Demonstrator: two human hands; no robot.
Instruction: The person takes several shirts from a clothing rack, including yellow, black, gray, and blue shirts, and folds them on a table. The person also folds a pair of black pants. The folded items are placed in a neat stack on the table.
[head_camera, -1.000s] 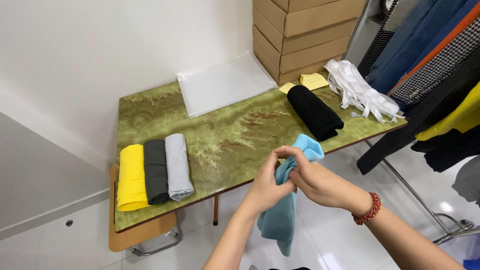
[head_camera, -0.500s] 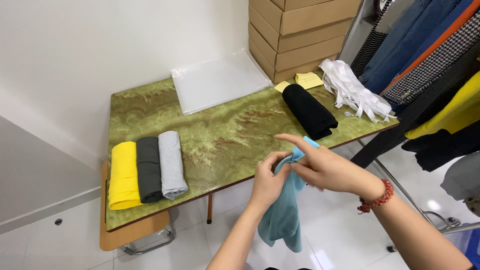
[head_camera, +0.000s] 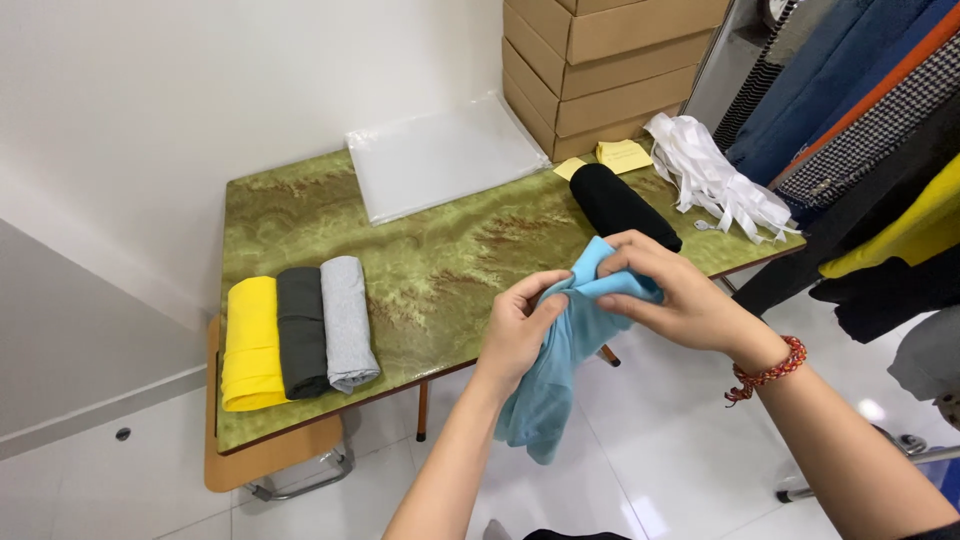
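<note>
We see the left hand (head_camera: 520, 325) and the right hand (head_camera: 665, 290), which wears a red beaded bracelet (head_camera: 765, 372), both pinching the top of a light blue soft cloth garment (head_camera: 560, 360) that hangs down in front of the near edge of the green marbled table (head_camera: 440, 265). On the table's left end lie three rolled garments side by side, yellow (head_camera: 250, 340), dark grey (head_camera: 300, 330) and light grey (head_camera: 347, 322). Farther back are a black rolled garment (head_camera: 620, 205), a flat clear plastic bag (head_camera: 440, 160) and a heap of white straps (head_camera: 715, 180).
</note>
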